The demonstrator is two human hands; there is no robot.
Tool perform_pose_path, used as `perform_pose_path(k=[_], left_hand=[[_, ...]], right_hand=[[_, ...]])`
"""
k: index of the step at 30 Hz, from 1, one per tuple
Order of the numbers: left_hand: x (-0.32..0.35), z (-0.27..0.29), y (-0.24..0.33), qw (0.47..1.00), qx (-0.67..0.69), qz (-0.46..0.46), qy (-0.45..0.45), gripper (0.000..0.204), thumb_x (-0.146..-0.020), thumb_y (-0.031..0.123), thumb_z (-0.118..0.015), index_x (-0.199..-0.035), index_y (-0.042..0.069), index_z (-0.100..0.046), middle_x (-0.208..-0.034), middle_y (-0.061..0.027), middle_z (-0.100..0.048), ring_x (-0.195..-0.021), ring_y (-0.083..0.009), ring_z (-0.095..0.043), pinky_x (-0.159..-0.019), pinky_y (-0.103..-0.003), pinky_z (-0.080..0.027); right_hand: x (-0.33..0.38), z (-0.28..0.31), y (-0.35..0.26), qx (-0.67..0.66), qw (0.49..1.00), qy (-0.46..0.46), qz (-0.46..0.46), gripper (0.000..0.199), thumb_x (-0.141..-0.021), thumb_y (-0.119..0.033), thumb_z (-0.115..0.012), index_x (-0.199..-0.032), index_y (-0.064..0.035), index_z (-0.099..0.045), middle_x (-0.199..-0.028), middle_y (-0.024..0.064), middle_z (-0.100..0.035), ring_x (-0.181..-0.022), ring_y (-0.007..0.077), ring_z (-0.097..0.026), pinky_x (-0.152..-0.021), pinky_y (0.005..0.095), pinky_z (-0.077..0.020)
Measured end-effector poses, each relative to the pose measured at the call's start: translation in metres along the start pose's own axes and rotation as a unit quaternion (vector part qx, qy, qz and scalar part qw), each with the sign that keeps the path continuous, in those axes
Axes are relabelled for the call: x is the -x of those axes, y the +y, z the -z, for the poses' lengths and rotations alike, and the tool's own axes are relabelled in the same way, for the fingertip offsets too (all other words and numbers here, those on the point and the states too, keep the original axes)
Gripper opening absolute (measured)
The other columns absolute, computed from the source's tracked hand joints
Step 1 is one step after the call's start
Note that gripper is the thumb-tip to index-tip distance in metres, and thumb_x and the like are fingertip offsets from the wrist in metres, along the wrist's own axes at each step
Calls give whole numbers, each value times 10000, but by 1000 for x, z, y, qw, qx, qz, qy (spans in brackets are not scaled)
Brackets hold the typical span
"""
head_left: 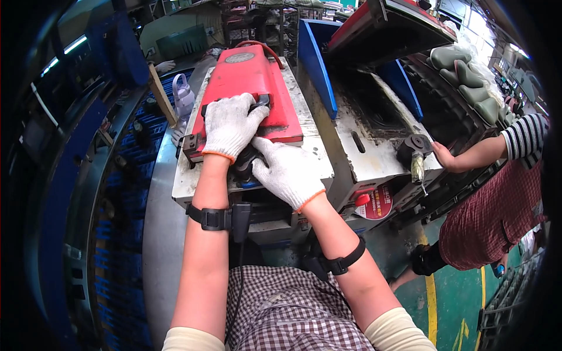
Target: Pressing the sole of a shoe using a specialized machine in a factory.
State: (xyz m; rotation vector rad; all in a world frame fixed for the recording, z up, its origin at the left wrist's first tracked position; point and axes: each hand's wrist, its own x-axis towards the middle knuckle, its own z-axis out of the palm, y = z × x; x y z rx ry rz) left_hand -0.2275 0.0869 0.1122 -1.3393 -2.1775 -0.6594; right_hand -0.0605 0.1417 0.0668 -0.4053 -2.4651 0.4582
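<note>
A red machine lid (243,79) lies lowered over a white press body (307,108), with a black handle (260,105) across its front. My left hand (231,126), in a white knit glove with an orange cuff, is closed over that handle. Just below it, my right hand (290,172), gloved the same way, is closed at a black latch knob (244,167) on the front of the press. The fingers of the right hand partly cover the knob. What lies under the lid is hidden.
To the right stands a second press with its red lid (392,32) raised and a black taped lever (417,158). A co-worker's hand (443,155) rests at its edge. Green padded pieces (477,90) lie behind. A lilac bottle (183,96) and blue racks (126,175) are left.
</note>
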Motion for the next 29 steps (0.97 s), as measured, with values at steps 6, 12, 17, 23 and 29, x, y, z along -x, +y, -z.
perform_pose_path(k=[6, 12, 17, 23, 29], left_hand=[[-3, -3, -1, 1000, 3, 5, -1, 350, -969, 426, -658, -913, 96, -759, -862, -168, -747, -851, -356, -735, -780, -481, -548], [-2, -15, -4, 1000, -1, -6, 26, 387, -1008, 464, -599, -935, 132, -785, -847, -147, -761, -818, -351, -742, -777, -493, -521], [17, -4, -27, 993, 59, -27, 94, 250, -991, 332, -648, -962, 129, -789, -881, -123, -769, -882, -339, -735, -831, -484, -524], [165, 43, -85, 945, 172, 221, 169, 483, -916, 133, -691, -1392, 57, -665, -1383, -167, -676, -1328, -317, -606, -1188, -409, -418], [387, 205, -204, 815, -115, 561, 91, 716, -994, 349, -703, -1545, -56, -491, -1602, -246, -501, -1505, -315, -461, -1253, -416, -330]], right_hand=[[-1, -1, 3, 4, 1000, 5, 4, 450, -927, -309, -643, -1339, -133, -681, -1030, 151, -777, -951, 342, -749, -834, 485, -580], [2, 0, 5, 10, 1000, 9, 1, 444, -929, -305, -644, -1335, -129, -680, -1038, 149, -778, -954, 341, -750, -837, 483, -579], [-2, -5, -7, -16, 1000, 12, 22, 437, -931, -298, -646, -1329, -124, -685, -1042, 159, -775, -955, 350, -749, -855, 484, -581], [-2, 1, 3, -7, 1000, 24, 14, 389, -937, -278, -636, -1278, -100, -696, -945, 181, -762, -875, 362, -747, -807, 497, -580], [6, -11, 21, -28, 996, 79, 36, 344, -925, -209, -656, -1238, -84, -723, -950, 169, -769, -857, 363, -748, -796, 473, -582]])
